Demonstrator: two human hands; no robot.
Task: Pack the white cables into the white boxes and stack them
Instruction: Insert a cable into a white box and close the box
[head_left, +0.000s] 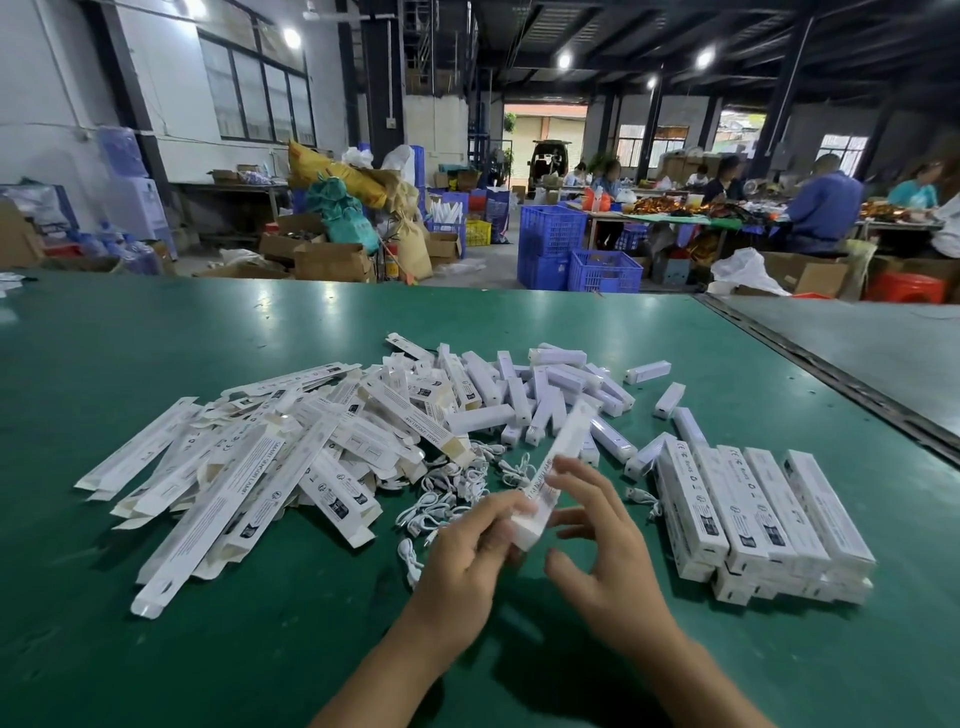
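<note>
Above the green surface (208, 649), the left hand (467, 551) has its grip clamped on the near end of a tilted white box (558, 457). The right hand (597, 540) hovers beside it, grip apart, holding nothing. Loose white cables (447, 483) lie just beyond. Held by 1 end only, the box could tip and spill, or get closed without a cable.

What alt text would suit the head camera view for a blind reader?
A left hand grips a long white box above a green table, the right hand open beside it. Flat boxes lie left, white cables centre, closed boxes stacked right.
</note>
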